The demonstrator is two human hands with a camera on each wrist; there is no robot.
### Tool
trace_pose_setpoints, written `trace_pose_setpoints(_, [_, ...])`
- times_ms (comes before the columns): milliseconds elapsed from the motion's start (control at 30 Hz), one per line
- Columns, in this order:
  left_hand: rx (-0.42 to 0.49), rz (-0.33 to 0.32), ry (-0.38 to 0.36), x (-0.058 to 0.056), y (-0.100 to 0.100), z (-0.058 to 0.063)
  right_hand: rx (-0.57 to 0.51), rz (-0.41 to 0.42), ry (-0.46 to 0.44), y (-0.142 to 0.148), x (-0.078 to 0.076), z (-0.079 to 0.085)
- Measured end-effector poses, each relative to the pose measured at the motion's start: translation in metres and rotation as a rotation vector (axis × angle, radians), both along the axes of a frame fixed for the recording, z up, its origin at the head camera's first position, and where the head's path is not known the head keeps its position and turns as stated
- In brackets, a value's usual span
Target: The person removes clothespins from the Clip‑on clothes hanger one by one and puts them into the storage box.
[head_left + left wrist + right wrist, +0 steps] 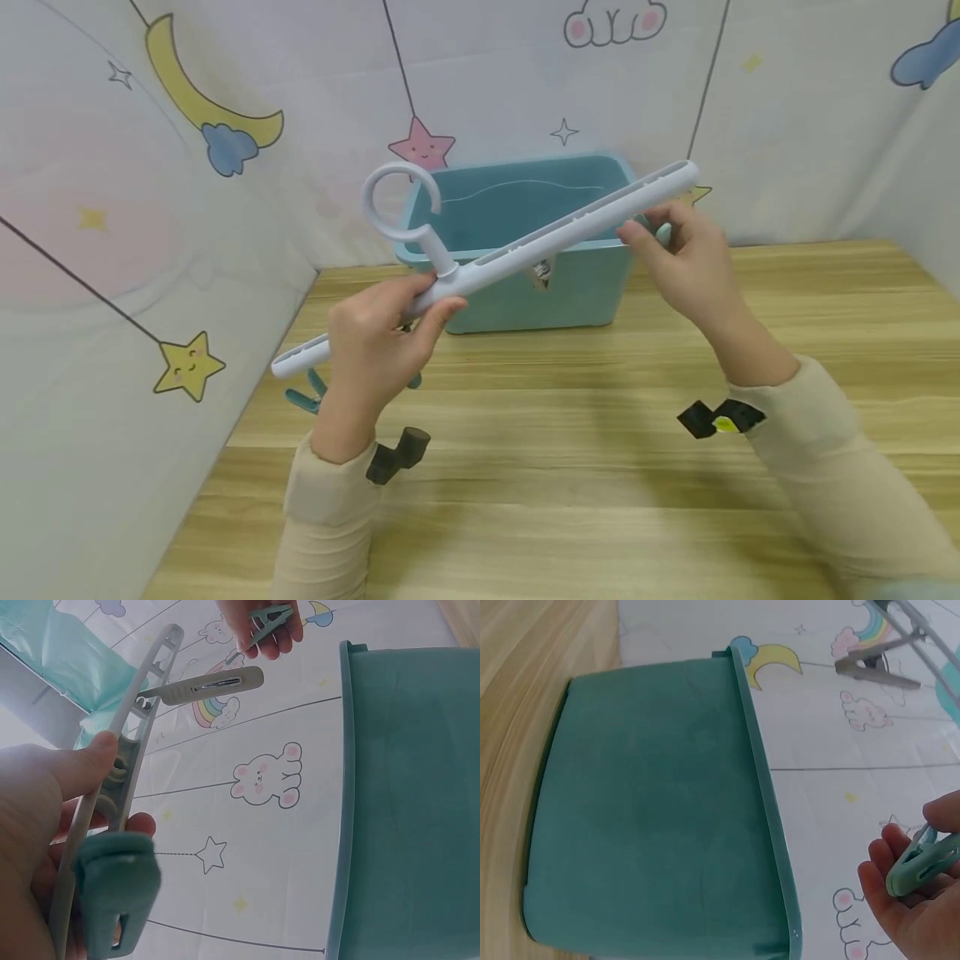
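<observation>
Head view shows the white hanger [536, 250] held aslant above the tabletop [540, 467], its right arm raised in front of the bin [517, 310]. The bar is grasped by the left hand [375, 346] just beside the neck of the hook [437, 252], while a teal clip [663, 235] is pinched between thumb and fingers of the right hand [693, 262]. The fitting of clips to the hanger is judged to be the step in hand; for the next move, the teal clip would need to be brought to the underside of the raised arm and lined up with a free mount, with the bar kept steady. In the left wrist view, the hollow underside is revealed, with a grey clip [191, 688] fixed partway along and a second teal clip [118, 892] near the left hand; from above, both are largely masked. The right wrist view shows the pinched clip to be well apart from the bar, a gap not readable from the head, where the two nearly overlap. Whether the teal parts seen on either side of the left hand from above belong to one clip or two cannot be told.
</observation>
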State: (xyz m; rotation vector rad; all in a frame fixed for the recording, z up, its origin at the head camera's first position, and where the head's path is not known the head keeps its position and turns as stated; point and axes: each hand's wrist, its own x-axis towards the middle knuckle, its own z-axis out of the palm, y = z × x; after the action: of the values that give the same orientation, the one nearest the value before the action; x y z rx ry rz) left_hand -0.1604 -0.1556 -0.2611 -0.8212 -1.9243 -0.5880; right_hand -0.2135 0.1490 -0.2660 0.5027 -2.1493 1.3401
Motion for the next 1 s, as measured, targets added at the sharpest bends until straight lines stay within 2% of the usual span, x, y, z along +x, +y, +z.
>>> trace_pose_setpoints(200, [-0.007, 0.004, 0.0, -0.001, 0.0, -0.001, 0.086, -0.057, -0.178, 0.008, -0.016, 0.014])
trace_pose_setpoints(267, [-0.009, 0.007, 0.003, -0.001, 0.0, -0.001, 0.098, -0.074, -0.212, 0.008, -0.021, 0.018])
trace_pose_setpoints(533, [-0.001, 0.009, 0.012, -0.002, 0.0, -0.001, 0.102, -0.075, -0.289, 0.005, -0.039, 0.027])
trace_pose_setpoints(833, [-0.007, 0.003, -0.002, -0.002, 0.0, -0.001, 0.012, -0.106, -0.381, 0.001, -0.055, 0.023])
trace_pose_setpoints(1000, [-0.007, 0.001, -0.009, -0.003, 0.0, -0.001, -0.007, -0.129, -0.372, 0.0, -0.06, 0.02])
